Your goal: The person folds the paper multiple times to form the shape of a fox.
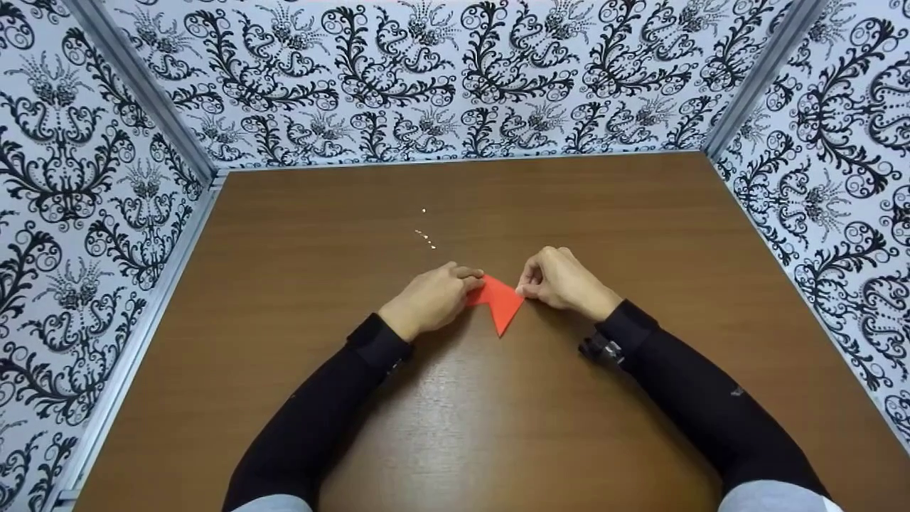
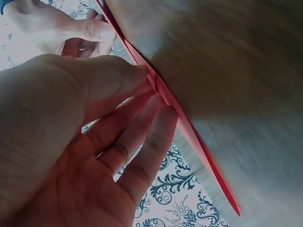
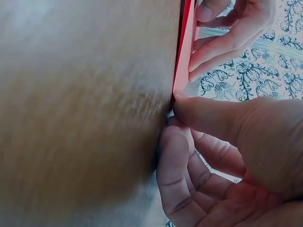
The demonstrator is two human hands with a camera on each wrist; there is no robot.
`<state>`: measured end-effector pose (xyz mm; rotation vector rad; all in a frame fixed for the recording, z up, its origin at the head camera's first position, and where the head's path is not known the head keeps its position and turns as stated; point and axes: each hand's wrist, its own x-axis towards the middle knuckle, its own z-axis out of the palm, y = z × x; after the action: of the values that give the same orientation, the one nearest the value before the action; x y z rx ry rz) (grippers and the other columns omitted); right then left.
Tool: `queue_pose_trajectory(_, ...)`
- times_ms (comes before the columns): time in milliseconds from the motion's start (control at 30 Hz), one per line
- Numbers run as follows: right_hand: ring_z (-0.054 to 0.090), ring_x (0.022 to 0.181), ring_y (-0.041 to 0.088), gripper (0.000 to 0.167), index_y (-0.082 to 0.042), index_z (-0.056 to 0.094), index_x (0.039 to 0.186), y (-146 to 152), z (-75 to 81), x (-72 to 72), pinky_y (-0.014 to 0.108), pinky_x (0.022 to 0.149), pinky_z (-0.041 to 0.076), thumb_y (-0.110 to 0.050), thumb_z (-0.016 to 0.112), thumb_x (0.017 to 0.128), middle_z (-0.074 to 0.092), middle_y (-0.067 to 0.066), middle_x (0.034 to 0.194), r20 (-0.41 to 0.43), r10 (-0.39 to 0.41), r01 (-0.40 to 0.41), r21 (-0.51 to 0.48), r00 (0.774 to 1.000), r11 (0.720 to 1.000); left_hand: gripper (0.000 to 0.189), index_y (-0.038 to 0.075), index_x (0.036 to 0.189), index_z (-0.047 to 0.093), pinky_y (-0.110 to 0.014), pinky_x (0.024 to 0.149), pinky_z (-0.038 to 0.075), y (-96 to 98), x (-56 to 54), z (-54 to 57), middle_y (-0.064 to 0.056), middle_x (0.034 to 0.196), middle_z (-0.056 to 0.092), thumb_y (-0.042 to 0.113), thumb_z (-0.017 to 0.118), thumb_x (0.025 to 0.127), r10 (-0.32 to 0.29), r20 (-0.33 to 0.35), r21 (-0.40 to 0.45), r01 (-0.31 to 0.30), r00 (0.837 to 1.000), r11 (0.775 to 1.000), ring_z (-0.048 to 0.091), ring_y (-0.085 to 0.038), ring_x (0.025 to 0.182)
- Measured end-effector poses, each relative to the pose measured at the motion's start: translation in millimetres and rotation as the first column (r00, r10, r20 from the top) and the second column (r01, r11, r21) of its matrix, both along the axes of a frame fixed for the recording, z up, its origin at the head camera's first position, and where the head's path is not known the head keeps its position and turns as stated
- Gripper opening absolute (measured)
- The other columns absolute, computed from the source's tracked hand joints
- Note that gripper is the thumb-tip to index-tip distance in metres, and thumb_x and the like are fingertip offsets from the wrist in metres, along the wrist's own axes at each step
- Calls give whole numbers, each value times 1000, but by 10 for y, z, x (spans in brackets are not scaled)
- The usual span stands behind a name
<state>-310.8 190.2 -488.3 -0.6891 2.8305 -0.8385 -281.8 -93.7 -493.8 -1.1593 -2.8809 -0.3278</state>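
A folded piece of red paper (image 1: 503, 304) lies on the brown table between the two hands, one pointed corner towards the person. Over its left part sits the left hand (image 1: 435, 295), covering that end. In the left wrist view the thumb and fingertips of the left hand (image 2: 118, 137) hold the paper (image 2: 189, 132), which appears nearly edge-on with slightly parted layers. At the right corner, the right hand (image 1: 565, 281) pinches the paper between thumb and fingers. The right wrist view shows the right hand's thumb and forefinger (image 3: 203, 113) meeting at the tip of the paper (image 3: 183, 71).
Several small white specks (image 1: 426, 237) dot the wooden table (image 1: 320, 213) beyond the left hand. Patterned black-and-white panels (image 1: 426, 78) with metal frame bars (image 1: 142, 92) enclose the table at the back and sides. Dark sleeves with wrist bands cover both forearms.
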Motion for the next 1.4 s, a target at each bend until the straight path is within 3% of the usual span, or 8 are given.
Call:
queue_pose_trajectory(300, 67, 75, 12, 9, -17, 91, 92, 123, -18, 72, 30, 74, 54, -13, 93, 100, 85, -1, 86, 30, -10, 11, -21, 1000, 1000, 41, 9, 154, 76, -57, 128, 57, 46, 3, 3, -11, 167, 70, 6, 62, 115, 10, 48, -20, -9, 999, 1000, 66, -41, 154)
queue_pose_trajectory(567, 70, 78, 12, 9, -19, 92, 93, 196, -28, 68, 29, 75, 56, -15, 94, 100, 86, 0, 89, 53, -7, 8, -15, 999, 1000, 41, 8, 153, 76, -60, 128, 56, 9, 15, -3, -11, 167, 70, 5, 64, 115, 22, 50, -18, -21, 998, 1000, 66, -45, 155)
queue_pose_trajectory(833, 69, 69, 13, 10, -19, 92, 94, 200, 76, 39, 28, 64, 56, -13, 89, 102, 85, 2, 85, 135, -35, 41, -46, 990, 998, 41, 8, 154, 75, -59, 124, 60, 17, 14, 30, -12, 167, 70, 6, 66, 114, 18, 45, -18, -18, 999, 1000, 68, -44, 152)
queue_pose_trajectory(967, 68, 69, 11, 9, -18, 92, 96, 148, 152, -17, 27, 66, 55, -15, 87, 103, 85, 0, 85, 60, -35, 38, -51, 998, 998, 42, 5, 153, 75, -56, 124, 60, 7, 9, 50, -13, 164, 72, 5, 69, 112, -7, 8, -13, 7, 1000, 1000, 70, -43, 147)
queue_pose_trajectory(1100, 68, 74, 13, 6, -15, 93, 99, 14, 204, -20, 30, 71, 53, -16, 89, 103, 86, -2, 87, -14, -28, 27, -53, 1000, 998, 42, 3, 152, 75, -55, 135, 50, 3, 2, 43, -15, 162, 73, 5, 71, 111, -21, -6, -6, 21, 1000, 1000, 70, -41, 150)
queue_pose_trajectory(1233, 69, 79, 15, 4, -14, 93, 100, -147, 181, 6, 31, 74, 52, -15, 89, 102, 87, -3, 91, -44, 2, -4, -48, 999, 999, 42, 4, 152, 76, -53, 129, 57, 14, 0, 10, -13, 163, 73, 7, 73, 111, -7, -2, -12, 7, 1000, 1000, 71, -39, 146)
queue_pose_trajectory(1400, 69, 82, 16, 4, -12, 93, 101, -295, 153, 22, 31, 75, 52, -12, 89, 102, 88, -1, 93, -67, 33, -35, -38, 997, 999, 40, 6, 150, 77, -52, 111, 67, 29, 9, 12, -11, 162, 74, 8, 76, 110, -2, -27, -28, 2, 1000, 1000, 74, -39, 137)
